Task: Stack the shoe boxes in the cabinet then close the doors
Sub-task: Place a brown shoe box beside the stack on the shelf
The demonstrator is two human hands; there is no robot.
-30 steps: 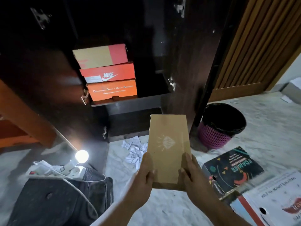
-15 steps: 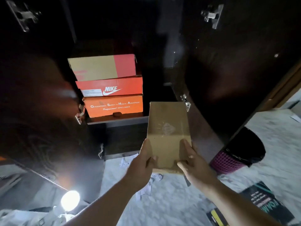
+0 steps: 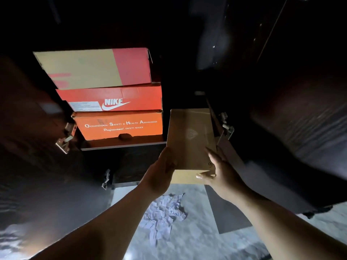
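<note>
Hands: your left hand (image 3: 163, 170) and right hand (image 3: 218, 172) hold the brown box (image 3: 189, 141) by its near end, one on each side.
Box place: its far end is at the shelf (image 3: 124, 144), just right of the stack.
Done: three boxes stacked, the tan-and-pink box (image 3: 93, 69) on the Nike box (image 3: 114, 99) on the orange box (image 3: 120, 125).
Left: I judge you must push this one in, then close the doors.
Materials: plain matte cardboard, straight edges; dark glossy cabinet, metal hinge (image 3: 64, 138).
</note>
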